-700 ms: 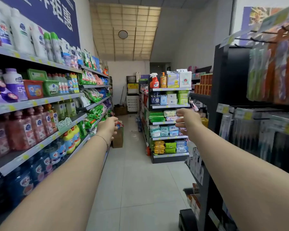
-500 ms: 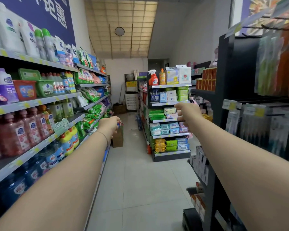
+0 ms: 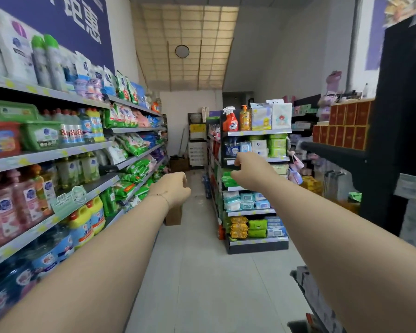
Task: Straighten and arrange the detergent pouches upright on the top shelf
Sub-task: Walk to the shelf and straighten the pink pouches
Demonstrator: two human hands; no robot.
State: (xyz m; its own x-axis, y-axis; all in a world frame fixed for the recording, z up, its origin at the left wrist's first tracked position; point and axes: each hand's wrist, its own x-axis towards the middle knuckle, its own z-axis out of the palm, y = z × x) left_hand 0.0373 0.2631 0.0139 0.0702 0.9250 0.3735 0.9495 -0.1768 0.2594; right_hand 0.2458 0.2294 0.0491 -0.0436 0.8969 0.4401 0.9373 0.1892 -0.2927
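Detergent pouches, green, white and blue, stand and lean in a row on the top shelf of the left wall rack, well ahead of me. Both my arms stretch forward down the aisle. My left hand hangs in mid-air over the aisle floor with loosely curled fingers and holds nothing. My right hand is also raised in mid-air, fingers loosely bent, holding nothing, seen in front of the end-cap rack. Neither hand touches a shelf or a pouch.
The left rack carries bottles, tubs and more bags on lower shelves. An end-cap rack with spray bottles and wipes stands ahead on the right. A black rack lines the right side. A cardboard box sits on the tiled floor.
The view has moved forward along the aisle and tilted up a little. Both hands stay held out ahead, the right one slightly higher, and neither has taken hold of anything.
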